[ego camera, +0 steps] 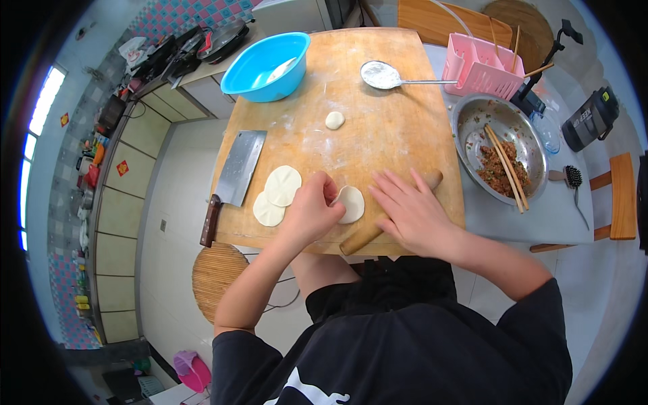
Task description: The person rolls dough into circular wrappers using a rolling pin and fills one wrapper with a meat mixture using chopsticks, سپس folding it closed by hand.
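Observation:
My left hand [316,205] pinches the near-left edge of a round dough wrapper [353,205], which lies on the wooden board [405,131]. Flat over a wooden rolling pin [360,239], my right hand [412,212] rests with its fingers spread. The pin slants from the board's front edge up to the right, its middle hidden under the palm. Left of my left hand, two rolled wrappers [283,186] overlap. Farther back sits one small flattened piece of dough [334,120].
A cleaver [240,167] lies at the board's left edge, its handle towards me. Behind it stands a blue basin [268,68]. A ladle of flour [380,75] rests at the back right. On the right side table are a steel bowl of filling [498,152] with chopsticks and a pink utensil holder [481,66].

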The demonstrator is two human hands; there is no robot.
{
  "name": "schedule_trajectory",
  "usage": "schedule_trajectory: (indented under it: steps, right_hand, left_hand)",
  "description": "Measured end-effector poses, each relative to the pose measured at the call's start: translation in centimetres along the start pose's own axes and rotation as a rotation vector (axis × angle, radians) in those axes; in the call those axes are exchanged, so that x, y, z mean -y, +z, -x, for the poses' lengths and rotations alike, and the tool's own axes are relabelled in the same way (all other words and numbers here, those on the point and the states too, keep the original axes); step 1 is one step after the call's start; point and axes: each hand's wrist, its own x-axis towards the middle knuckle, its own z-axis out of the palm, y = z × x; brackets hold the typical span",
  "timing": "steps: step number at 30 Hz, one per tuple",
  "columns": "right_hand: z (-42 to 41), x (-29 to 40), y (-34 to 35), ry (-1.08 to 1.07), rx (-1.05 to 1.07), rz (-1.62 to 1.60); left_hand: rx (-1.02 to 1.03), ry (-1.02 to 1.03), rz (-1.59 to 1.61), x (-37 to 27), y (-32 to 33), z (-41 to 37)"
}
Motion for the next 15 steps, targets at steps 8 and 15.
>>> schedule_trajectory:
  steps: [8,15]
  right_hand:
    - [-11.8,-1.9,4.2,0.014,-0.198,0.035]
    - [-6.8,-0.3,2.9,0.011,-0.261,-0.066]
  left_hand:
    - [-0.039,-0.009,0.167,0.3,-0.4,-2.3]
    - [0.095,0.036,-0.033,1.2,-1.0,-2.9]
